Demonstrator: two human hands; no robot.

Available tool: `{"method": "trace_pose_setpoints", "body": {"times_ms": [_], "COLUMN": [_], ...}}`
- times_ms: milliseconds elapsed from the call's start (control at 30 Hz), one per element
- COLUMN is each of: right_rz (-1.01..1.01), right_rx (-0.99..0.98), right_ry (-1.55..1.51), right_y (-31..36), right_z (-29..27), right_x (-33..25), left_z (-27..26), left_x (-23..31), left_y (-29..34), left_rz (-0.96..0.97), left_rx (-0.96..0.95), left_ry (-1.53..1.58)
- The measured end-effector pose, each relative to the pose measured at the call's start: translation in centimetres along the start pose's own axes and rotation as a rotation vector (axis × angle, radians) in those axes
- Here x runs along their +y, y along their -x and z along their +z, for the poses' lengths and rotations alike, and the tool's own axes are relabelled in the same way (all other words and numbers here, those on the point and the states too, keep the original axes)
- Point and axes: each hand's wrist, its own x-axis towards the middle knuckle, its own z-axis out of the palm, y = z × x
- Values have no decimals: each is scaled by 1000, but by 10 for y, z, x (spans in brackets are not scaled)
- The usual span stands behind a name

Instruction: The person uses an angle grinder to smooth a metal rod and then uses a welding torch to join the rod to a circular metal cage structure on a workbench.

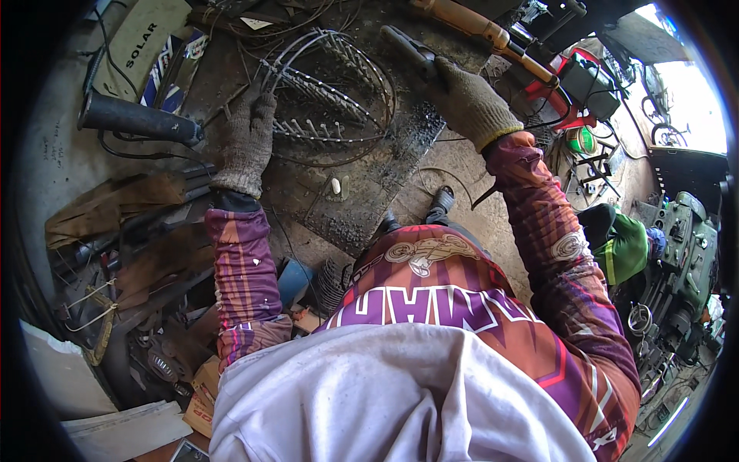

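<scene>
A round metal wire frame (332,96), with rows of short prongs along its inner bars, lies on a dark, dirty metal work surface (362,192). My left hand (246,142), in a grey knit glove, is closed at the frame's left edge. Its fingertips meet the wire there, partly hidden by the glove. To the right of the frame my gloved right hand (469,104) grips a grey metal tool that looks like pliers (408,50). The tool's end points up and left, apart from the frame. Dark metal grit is scattered between my hands.
A dark cylindrical power tool (138,119) with a cord lies left of my left hand. A copper-coloured cylinder (469,21) is beyond my right hand. A small white piece (336,185) sits near the front. Far right stand a red tray (573,115) and a green machine (685,246).
</scene>
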Motion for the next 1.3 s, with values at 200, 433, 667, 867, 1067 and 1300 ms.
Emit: {"method": "trace_pose_setpoints", "body": {"times_ms": [200, 433, 667, 867, 1067, 1300], "right_rz": [-3, -8, 29, -12, -37, 51], "right_rx": [20, -27, -12, -10, 10, -86], "right_ry": [-2, 86, 58, 97, 98, 134], "right_y": [2, 0, 0, -6, 0, 4], "right_z": [-1, 1, 3, 12, 9, 3], "right_x": [-7, -3, -7, 10, 1, -6], "left_z": [-4, -6, -7, -10, -7, -14], "left_x": [9, 13, 20, 19, 14, 28], "left_y": [-1, -1, 0, -3, 0, 0], "left_rz": [-8, 27, 16, -64, -77, -132], "left_rx": [36, 20, 9, -63, -61, -82], "left_ry": [-84, -102, 35, -18, 79, -12]}}
